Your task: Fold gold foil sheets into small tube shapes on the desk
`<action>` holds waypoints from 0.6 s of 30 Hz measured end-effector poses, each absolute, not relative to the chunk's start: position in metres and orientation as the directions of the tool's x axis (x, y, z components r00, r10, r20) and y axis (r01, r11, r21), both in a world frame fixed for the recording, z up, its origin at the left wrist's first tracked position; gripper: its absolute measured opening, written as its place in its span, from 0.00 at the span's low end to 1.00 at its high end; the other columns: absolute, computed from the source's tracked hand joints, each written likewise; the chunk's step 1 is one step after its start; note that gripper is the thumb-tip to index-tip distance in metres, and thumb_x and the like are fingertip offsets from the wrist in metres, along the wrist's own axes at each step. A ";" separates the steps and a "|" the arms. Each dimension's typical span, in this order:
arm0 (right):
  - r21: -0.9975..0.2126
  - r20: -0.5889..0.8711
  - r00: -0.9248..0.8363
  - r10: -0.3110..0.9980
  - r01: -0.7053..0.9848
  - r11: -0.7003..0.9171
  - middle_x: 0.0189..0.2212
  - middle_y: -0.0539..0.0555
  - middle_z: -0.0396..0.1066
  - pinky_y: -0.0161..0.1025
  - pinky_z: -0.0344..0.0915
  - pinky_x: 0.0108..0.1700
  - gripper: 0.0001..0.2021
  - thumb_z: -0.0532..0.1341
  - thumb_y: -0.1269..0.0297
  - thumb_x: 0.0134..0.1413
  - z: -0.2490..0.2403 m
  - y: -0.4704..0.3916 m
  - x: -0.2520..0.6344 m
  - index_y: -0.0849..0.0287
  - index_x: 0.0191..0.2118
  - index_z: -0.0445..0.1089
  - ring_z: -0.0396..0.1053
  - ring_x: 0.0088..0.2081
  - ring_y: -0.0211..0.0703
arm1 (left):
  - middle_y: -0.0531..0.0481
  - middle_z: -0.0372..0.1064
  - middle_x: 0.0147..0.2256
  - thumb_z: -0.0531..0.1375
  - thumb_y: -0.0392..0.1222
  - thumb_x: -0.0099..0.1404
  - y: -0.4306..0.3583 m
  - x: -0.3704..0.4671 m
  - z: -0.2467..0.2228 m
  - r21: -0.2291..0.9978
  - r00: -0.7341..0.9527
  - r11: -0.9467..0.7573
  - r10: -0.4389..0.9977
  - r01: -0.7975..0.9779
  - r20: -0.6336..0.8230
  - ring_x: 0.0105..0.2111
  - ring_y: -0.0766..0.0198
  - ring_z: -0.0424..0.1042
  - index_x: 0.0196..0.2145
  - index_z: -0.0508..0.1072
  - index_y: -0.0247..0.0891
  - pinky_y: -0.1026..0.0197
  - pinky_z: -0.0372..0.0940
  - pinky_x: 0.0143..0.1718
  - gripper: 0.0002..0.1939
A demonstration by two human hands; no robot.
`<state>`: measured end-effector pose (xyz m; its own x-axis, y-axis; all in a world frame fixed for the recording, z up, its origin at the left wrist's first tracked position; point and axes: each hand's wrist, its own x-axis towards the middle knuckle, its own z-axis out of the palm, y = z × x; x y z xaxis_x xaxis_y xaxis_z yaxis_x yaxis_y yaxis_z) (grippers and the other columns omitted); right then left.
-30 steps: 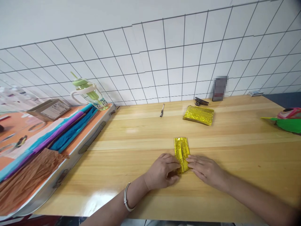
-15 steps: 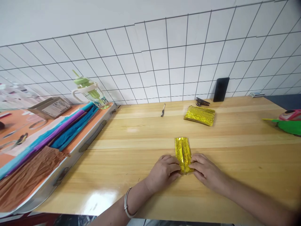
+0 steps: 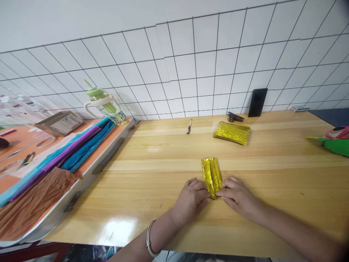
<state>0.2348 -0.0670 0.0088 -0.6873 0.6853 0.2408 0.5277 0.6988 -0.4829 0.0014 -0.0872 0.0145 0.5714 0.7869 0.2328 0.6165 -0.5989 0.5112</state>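
A folded strip of shiny gold foil paper (image 3: 212, 173) lies on the wooden table, its two long sides turned in to a seam down the middle. My left hand (image 3: 193, 198) pinches its near left corner, with a bangle on the wrist. On the near right corner, the fingers of my right hand (image 3: 236, 194) are closed as well. The fingertips of both hands almost meet at the near end, and they hide part of that edge. Farther back rests a stack of gold foil paper (image 3: 231, 133).
Behind the stack are a black clip (image 3: 235, 116) and a black phone (image 3: 257, 102) leaning on the tiled wall. A pen (image 3: 189, 126) lies left of them. Leftward, a raised orange-topped surface holds crepe paper (image 3: 40, 196), a cardboard box (image 3: 61, 123) and a drinking bottle (image 3: 106, 105). A green object (image 3: 338, 146) sits far right.
Both hands have shifted slightly inward at the near end of the foil strip, the right fingers now closer to the seam. The strip leans a little more to the left.
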 end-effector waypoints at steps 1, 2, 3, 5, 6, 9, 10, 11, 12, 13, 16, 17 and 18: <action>-0.496 0.238 -0.683 0.690 0.525 0.691 0.34 0.52 0.68 0.41 0.57 0.40 0.10 0.57 0.67 0.58 0.008 -0.066 0.235 0.48 0.42 0.72 0.61 0.38 0.43 | 0.50 0.70 0.37 0.58 0.40 0.65 -0.087 0.002 0.013 0.539 0.557 -0.587 0.795 0.604 0.241 0.41 0.60 0.66 0.38 0.74 0.44 0.52 0.54 0.52 0.06; -0.508 0.235 -0.681 0.693 0.522 0.686 0.34 0.52 0.68 0.41 0.57 0.40 0.10 0.57 0.67 0.58 0.007 -0.065 0.236 0.48 0.42 0.72 0.62 0.38 0.43 | 0.51 0.70 0.36 0.58 0.39 0.64 -0.087 0.003 0.011 0.570 0.535 -0.570 0.806 0.592 0.251 0.41 0.60 0.67 0.37 0.74 0.44 0.54 0.56 0.50 0.05; -0.518 0.233 -0.681 0.695 0.518 0.681 0.34 0.52 0.69 0.41 0.57 0.40 0.10 0.57 0.66 0.58 0.005 -0.064 0.236 0.48 0.42 0.73 0.62 0.38 0.43 | 0.51 0.71 0.36 0.59 0.39 0.64 -0.087 0.004 0.009 0.599 0.508 -0.550 0.821 0.582 0.260 0.40 0.61 0.67 0.36 0.75 0.44 0.55 0.57 0.48 0.04; -0.535 0.231 -0.674 0.702 0.514 0.670 0.34 0.52 0.69 0.42 0.57 0.40 0.09 0.57 0.66 0.58 0.002 -0.063 0.237 0.48 0.42 0.73 0.62 0.38 0.42 | 0.51 0.70 0.34 0.61 0.38 0.62 -0.087 0.007 0.005 0.643 0.448 -0.505 0.853 0.576 0.268 0.38 0.61 0.67 0.33 0.75 0.42 0.56 0.58 0.46 0.03; -0.542 0.233 -0.668 0.707 0.515 0.665 0.34 0.51 0.69 0.42 0.57 0.40 0.09 0.57 0.65 0.58 0.001 -0.062 0.237 0.48 0.41 0.73 0.63 0.38 0.42 | 0.51 0.70 0.34 0.61 0.37 0.62 -0.088 0.009 0.004 0.654 0.419 -0.484 0.867 0.581 0.269 0.37 0.61 0.67 0.32 0.75 0.41 0.56 0.59 0.45 0.02; -0.557 0.241 -0.647 0.724 0.518 0.649 0.33 0.51 0.70 0.42 0.57 0.40 0.09 0.57 0.65 0.58 -0.001 -0.061 0.235 0.49 0.40 0.73 0.63 0.37 0.43 | 0.49 0.70 0.34 0.60 0.36 0.62 -0.090 0.014 0.003 0.659 0.358 -0.441 0.895 0.609 0.267 0.38 0.60 0.67 0.30 0.74 0.39 0.56 0.59 0.44 0.04; -0.561 0.244 -0.641 0.728 0.519 0.645 0.33 0.52 0.71 0.42 0.57 0.40 0.08 0.57 0.65 0.58 -0.001 -0.061 0.234 0.50 0.40 0.73 0.64 0.37 0.43 | 0.49 0.69 0.34 0.60 0.36 0.62 -0.090 0.016 0.004 0.660 0.341 -0.428 0.902 0.617 0.266 0.38 0.60 0.67 0.30 0.74 0.39 0.56 0.59 0.44 0.04; -0.565 0.245 -0.634 0.734 0.522 0.639 0.33 0.52 0.71 0.42 0.57 0.40 0.08 0.57 0.65 0.58 0.000 -0.060 0.233 0.50 0.40 0.73 0.64 0.37 0.43 | 0.48 0.69 0.34 0.59 0.36 0.63 -0.091 0.016 0.004 0.660 0.328 -0.418 0.907 0.624 0.265 0.38 0.59 0.67 0.30 0.74 0.39 0.56 0.59 0.44 0.04; -0.568 0.243 -0.626 0.741 0.527 0.632 0.32 0.52 0.71 0.42 0.57 0.40 0.08 0.57 0.65 0.58 0.000 -0.060 0.232 0.51 0.39 0.73 0.64 0.37 0.43 | 0.48 0.69 0.35 0.59 0.36 0.62 -0.091 0.017 0.004 0.659 0.319 -0.412 0.910 0.629 0.264 0.39 0.59 0.66 0.31 0.74 0.39 0.56 0.59 0.44 0.04; -0.571 0.240 -0.620 0.747 0.533 0.625 0.32 0.52 0.71 0.42 0.57 0.40 0.08 0.57 0.65 0.58 0.001 -0.060 0.232 0.52 0.38 0.73 0.64 0.36 0.43 | 0.48 0.69 0.35 0.60 0.37 0.62 -0.091 0.017 0.005 0.658 0.316 -0.409 0.912 0.632 0.262 0.39 0.58 0.66 0.32 0.74 0.39 0.55 0.59 0.44 0.03; -0.573 0.227 -0.610 0.759 0.547 0.610 0.30 0.52 0.71 0.42 0.57 0.40 0.07 0.57 0.65 0.58 0.003 -0.058 0.230 0.53 0.37 0.73 0.64 0.36 0.43 | 0.48 0.69 0.35 0.64 0.39 0.59 -0.090 0.015 0.005 0.659 0.327 -0.417 0.907 0.625 0.265 0.39 0.58 0.67 0.32 0.74 0.40 0.56 0.60 0.43 0.03; -0.572 0.226 -0.611 0.759 0.547 0.610 0.30 0.52 0.71 0.42 0.57 0.40 0.07 0.57 0.64 0.58 0.003 -0.058 0.230 0.53 0.37 0.73 0.64 0.36 0.43 | 0.49 0.69 0.35 0.64 0.39 0.58 -0.090 0.015 0.005 0.660 0.332 -0.423 0.904 0.620 0.267 0.39 0.58 0.67 0.32 0.74 0.40 0.56 0.60 0.43 0.03; -0.572 0.226 -0.613 0.757 0.546 0.612 0.30 0.51 0.71 0.41 0.57 0.40 0.07 0.57 0.64 0.58 0.003 -0.058 0.231 0.53 0.37 0.73 0.64 0.35 0.43 | 0.49 0.70 0.34 0.64 0.39 0.58 -0.089 0.014 0.004 0.662 0.336 -0.428 0.902 0.616 0.271 0.39 0.58 0.67 0.32 0.75 0.41 0.56 0.60 0.43 0.03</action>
